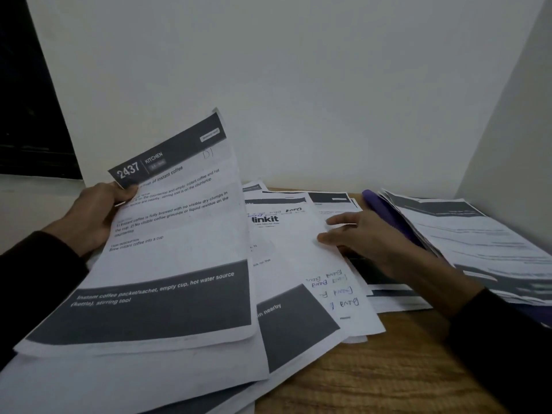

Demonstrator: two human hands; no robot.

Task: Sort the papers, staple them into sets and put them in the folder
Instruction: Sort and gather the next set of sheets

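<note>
My left hand [92,216] grips the top left corner of a printed sheet headed "2437 KITCHEN" [176,243], tilted up off the pile. Under it lie more loose sheets [298,264] spread over the wooden table [373,372]; one shows "linkit" and handwriting. My right hand [361,237] rests with straight fingers on those sheets. A purple folder [388,213] lies at the right, with a stack of printed papers [478,234] on top of it. No stapler is in view.
A white wall stands behind the table and another closes in on the right, forming a corner. A dark panel fills the far left above a pale ledge. Bare wood shows at the table's front right.
</note>
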